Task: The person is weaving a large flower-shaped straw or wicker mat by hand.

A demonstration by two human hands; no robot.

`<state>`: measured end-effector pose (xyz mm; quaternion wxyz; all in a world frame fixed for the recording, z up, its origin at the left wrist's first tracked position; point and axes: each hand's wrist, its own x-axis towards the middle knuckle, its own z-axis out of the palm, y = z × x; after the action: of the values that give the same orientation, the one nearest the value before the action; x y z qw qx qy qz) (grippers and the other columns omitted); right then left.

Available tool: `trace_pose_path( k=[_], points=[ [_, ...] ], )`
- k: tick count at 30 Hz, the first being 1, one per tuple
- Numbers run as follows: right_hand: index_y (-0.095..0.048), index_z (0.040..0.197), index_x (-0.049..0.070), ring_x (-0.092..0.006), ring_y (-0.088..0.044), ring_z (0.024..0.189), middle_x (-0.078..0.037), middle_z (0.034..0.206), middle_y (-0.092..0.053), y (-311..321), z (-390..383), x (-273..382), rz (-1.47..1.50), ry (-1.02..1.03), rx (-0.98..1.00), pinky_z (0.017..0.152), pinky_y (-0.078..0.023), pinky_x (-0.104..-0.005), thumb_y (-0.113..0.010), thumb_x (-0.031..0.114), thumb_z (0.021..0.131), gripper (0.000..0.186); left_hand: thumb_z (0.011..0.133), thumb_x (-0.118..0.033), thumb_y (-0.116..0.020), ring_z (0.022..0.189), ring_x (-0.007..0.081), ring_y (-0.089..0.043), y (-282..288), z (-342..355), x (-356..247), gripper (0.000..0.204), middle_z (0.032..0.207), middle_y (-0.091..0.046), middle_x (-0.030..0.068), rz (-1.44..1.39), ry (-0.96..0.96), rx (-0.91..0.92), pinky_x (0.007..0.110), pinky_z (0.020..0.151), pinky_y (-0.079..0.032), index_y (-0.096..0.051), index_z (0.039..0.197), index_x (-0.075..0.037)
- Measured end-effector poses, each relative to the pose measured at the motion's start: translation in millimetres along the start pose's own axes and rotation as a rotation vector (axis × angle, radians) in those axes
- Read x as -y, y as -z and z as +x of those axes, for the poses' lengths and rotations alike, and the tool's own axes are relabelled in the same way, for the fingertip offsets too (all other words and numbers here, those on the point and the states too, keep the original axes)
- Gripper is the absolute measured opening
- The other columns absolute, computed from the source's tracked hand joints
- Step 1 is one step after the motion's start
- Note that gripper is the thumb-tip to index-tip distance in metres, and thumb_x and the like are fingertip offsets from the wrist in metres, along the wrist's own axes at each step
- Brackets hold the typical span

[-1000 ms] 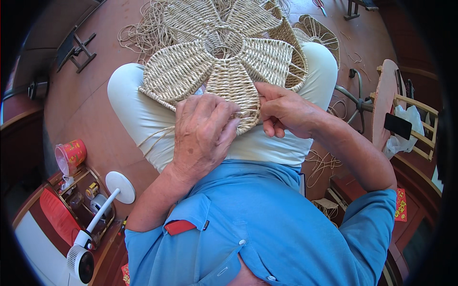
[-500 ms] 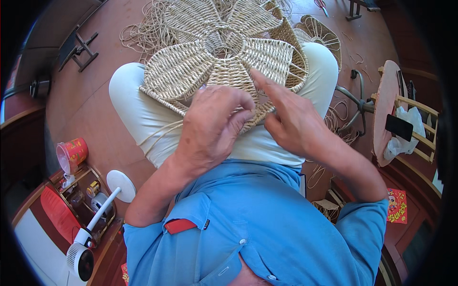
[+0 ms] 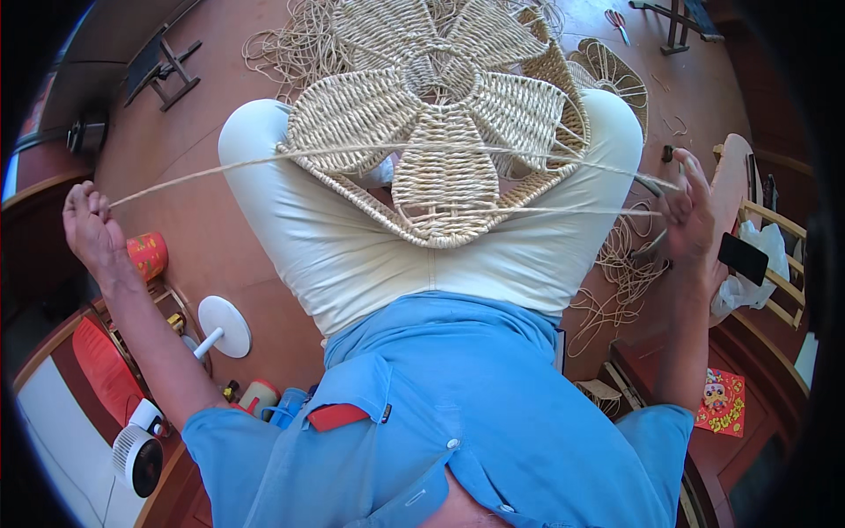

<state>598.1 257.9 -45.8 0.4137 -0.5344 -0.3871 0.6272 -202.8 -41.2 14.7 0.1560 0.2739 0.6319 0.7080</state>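
Observation:
A woven flower-shaped basket (image 3: 444, 172) of pale twisted cord rests across my lap, its petals set around a ring. Far out to the left, my left hand (image 3: 95, 231) is closed on one end of a cord (image 3: 211, 171). That cord stretches taut over the lower petal toward my right hand (image 3: 689, 216), which is raised at the right. A second strand runs from near the petal's lower tip to the same hand. My right fingers are bent around the strands, with the upper fingers pointing up.
Loose cord (image 3: 295, 44) lies heaped beyond the basket, and more is tangled on the floor at right. Another woven piece (image 3: 607, 75) and scissors (image 3: 618, 25) lie at the far right. A round-topped stand holds a black phone (image 3: 743, 260). A white fan (image 3: 136, 458) stands at lower left.
Both hands have left the lower petal and moved far apart, left and right. The cord is now drawn tight between them across the basket. The view has shifted slightly.

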Motion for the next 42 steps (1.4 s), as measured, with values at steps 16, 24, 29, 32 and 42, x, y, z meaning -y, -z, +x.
trace_pose_path(
  k=[16,24,29,32,42],
  points=[
    [-0.060,0.122,0.013,0.0004,-0.024,0.049,0.012,0.069,-0.038,72,-1,-13,0.061,-0.368,0.092,0.043,-0.021,-0.0196,-0.068,0.005,0.105,0.020,0.103,-0.014,-0.067,0.077,0.0178,-0.064,-227,-204,-45,0.011,0.087,-0.066,0.0045,0.740,0.551,1.176,0.033,0.072,-0.051,-0.069,0.104,-0.004],
    [-0.065,0.126,0.011,-0.0016,-0.025,0.048,0.011,0.067,-0.035,201,15,-22,0.165,-0.215,-0.278,0.042,-0.021,-0.0227,-0.071,0.005,0.104,0.024,0.097,-0.004,-0.073,0.091,0.0268,-0.067,-318,-284,-5,0.009,0.096,-0.071,0.0113,0.560,-0.325,0.985,0.039,0.079,-0.052,-0.075,0.106,-0.003],
    [-0.070,0.123,0.011,-0.0023,-0.024,0.047,0.011,0.066,-0.035,290,15,-32,0.053,-0.160,-0.508,0.041,-0.019,-0.0232,-0.076,0.010,0.102,0.022,0.097,-0.010,-0.075,0.085,0.0323,-0.065,-343,-294,4,0.007,0.088,-0.066,0.0116,0.640,-0.351,0.957,0.044,0.077,-0.051,-0.075,0.097,-0.003],
    [-0.072,0.116,0.011,-0.0017,-0.026,0.047,0.011,0.066,-0.037,329,19,-38,0.004,-0.134,-0.526,0.040,-0.019,-0.0232,-0.079,0.017,0.100,0.018,0.096,-0.012,-0.077,0.081,0.0321,-0.064,-347,-296,8,0.009,0.085,-0.065,0.0113,0.630,-0.325,0.927,0.044,0.073,-0.051,-0.075,0.095,-0.003],
    [-0.074,0.128,0.012,-0.0036,-0.041,0.050,0.009,0.073,-0.054,360,51,-30,-0.374,0.106,-0.767,0.043,-0.027,-0.0231,-0.074,0.036,0.102,0.035,0.097,-0.028,-0.075,0.081,0.0348,-0.069,-357,-299,8,0.025,0.082,-0.066,0.0131,0.747,-0.239,0.991,0.048,0.071,-0.054,-0.069,0.084,-0.007]
  ],
)
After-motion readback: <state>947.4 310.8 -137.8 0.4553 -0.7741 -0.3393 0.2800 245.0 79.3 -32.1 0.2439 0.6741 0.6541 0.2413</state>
